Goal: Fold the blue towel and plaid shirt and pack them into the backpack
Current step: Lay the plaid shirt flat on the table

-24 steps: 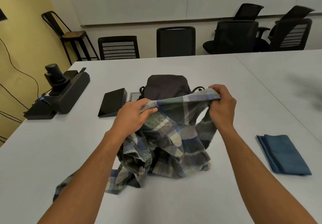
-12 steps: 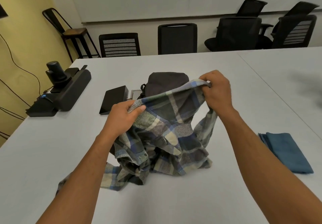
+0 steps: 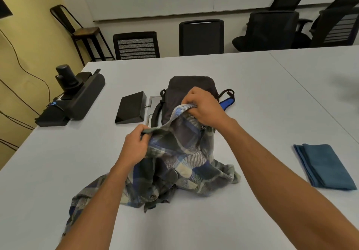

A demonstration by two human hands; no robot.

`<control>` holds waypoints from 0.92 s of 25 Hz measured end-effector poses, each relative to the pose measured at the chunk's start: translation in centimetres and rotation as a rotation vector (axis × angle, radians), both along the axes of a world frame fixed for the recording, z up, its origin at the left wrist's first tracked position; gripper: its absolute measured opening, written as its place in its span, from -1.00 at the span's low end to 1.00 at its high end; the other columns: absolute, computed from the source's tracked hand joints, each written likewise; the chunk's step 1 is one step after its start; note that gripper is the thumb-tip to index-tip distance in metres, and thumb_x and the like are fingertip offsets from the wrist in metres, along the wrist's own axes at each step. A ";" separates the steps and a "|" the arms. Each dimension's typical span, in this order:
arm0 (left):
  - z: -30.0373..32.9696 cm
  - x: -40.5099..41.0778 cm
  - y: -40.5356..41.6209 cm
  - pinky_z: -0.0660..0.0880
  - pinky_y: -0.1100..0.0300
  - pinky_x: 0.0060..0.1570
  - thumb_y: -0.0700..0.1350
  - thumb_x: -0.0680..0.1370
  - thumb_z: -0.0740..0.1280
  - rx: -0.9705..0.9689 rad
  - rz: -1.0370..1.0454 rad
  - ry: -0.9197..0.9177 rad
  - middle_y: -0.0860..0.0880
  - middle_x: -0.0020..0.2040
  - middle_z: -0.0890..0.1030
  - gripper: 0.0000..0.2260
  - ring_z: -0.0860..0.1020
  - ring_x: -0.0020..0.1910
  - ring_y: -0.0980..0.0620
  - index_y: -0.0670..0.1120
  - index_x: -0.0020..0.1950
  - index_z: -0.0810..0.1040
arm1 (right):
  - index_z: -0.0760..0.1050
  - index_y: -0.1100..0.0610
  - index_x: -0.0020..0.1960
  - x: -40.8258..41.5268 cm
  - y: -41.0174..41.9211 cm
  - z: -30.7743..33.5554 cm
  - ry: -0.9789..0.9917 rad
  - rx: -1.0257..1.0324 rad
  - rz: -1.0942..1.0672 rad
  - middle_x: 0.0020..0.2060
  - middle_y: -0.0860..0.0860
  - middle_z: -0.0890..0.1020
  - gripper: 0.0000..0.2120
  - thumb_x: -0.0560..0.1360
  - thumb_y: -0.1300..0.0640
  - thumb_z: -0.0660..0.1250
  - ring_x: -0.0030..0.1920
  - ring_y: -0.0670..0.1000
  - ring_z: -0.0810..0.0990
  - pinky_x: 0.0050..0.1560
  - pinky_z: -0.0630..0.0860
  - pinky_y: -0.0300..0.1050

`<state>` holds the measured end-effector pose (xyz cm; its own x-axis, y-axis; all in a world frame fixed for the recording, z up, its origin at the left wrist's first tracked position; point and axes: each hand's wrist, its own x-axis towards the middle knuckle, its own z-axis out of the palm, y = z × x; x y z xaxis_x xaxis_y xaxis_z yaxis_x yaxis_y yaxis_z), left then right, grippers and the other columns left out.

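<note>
Evidently the step in hand was shaking out the crumpled blue-and-cream plaid flannel shirt (image 3: pixel 174 162) at frame centre; lifting higher and spreading the hands would let it hang flat. Left hand (image 3: pixel 136 146) and right hand (image 3: pixel 204 109) each pinched its upper edge, the bulk drooping below onto the white table (image 3: pixel 252 94), before the dark backpack (image 3: pixel 191 86).

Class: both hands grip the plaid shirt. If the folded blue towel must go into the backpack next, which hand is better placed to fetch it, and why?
The right hand, probably. The blue towel lies on the table's right side, beside the right forearm, while the left hand is across the plaid shirt. It must first release its grip; the backpack sits straight ahead.
</note>
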<state>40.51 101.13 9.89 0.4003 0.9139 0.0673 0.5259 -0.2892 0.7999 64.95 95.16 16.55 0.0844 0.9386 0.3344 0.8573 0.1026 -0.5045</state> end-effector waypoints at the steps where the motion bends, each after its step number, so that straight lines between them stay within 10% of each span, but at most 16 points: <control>1: 0.0 -0.4 0.0 0.39 0.27 -0.27 -0.13 0.62 0.28 0.015 0.007 -0.023 0.01 -0.18 0.58 -0.93 0.53 -0.21 0.08 -0.03 -0.04 0.53 | 0.65 0.02 -0.01 0.4 0.1 0.2 -0.026 -0.024 -0.009 -0.02 -0.01 0.54 -0.91 0.49 0.12 0.42 -0.03 0.05 0.54 -0.05 0.53 0.10; 10: -1.2 -4.0 0.3 0.40 0.20 -0.30 -0.02 0.64 0.25 -0.001 0.205 -0.112 -0.09 -0.22 0.56 -0.76 0.49 -0.25 0.04 -0.17 -0.10 0.51 | 0.60 0.10 0.11 -5.1 5.6 0.7 -0.074 0.052 0.141 -0.04 0.05 0.53 -0.75 0.44 0.16 0.36 0.03 0.10 0.50 0.01 0.45 0.00; 15: -4.7 -8.2 1.3 0.43 0.08 -0.17 0.04 0.66 0.17 -0.188 0.397 -0.147 -0.14 -0.14 0.60 -0.66 0.53 -0.13 -0.10 -0.20 -0.07 0.55 | 0.29 0.05 0.47 -6.1 4.2 -9.6 -0.093 -0.375 0.075 0.33 0.11 0.41 -0.32 0.44 -0.03 0.48 0.30 0.17 0.39 0.26 0.40 0.13; 20: -9.4 -11.7 0.7 0.45 0.00 -0.09 0.04 0.67 0.16 -0.284 0.491 -0.087 -0.21 -0.13 0.61 -0.62 0.55 -0.08 -0.21 -0.24 -0.09 0.56 | 0.44 0.07 0.26 -4.1 -2.1 -19.9 0.071 -0.710 0.028 0.13 0.08 0.54 -0.67 0.53 0.04 0.38 0.12 0.09 0.53 0.17 0.49 0.04; 23: -11.1 -13.2 0.1 0.44 0.00 -0.10 0.01 0.66 0.18 -0.324 0.548 -0.026 -0.17 -0.14 0.59 -0.65 0.55 -0.07 -0.23 -0.25 -0.07 0.55 | 0.36 0.06 0.41 -2.7 -4.7 -23.3 0.002 -0.733 -0.087 0.33 0.09 0.45 -0.52 0.53 0.06 0.37 0.31 0.13 0.42 0.27 0.42 0.06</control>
<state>27.33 101.25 -1.22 -0.1297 0.9612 -0.2435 0.5077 0.2753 0.8163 62.25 90.48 -6.77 0.1687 0.9109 -0.3765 0.8459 -0.3298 -0.4191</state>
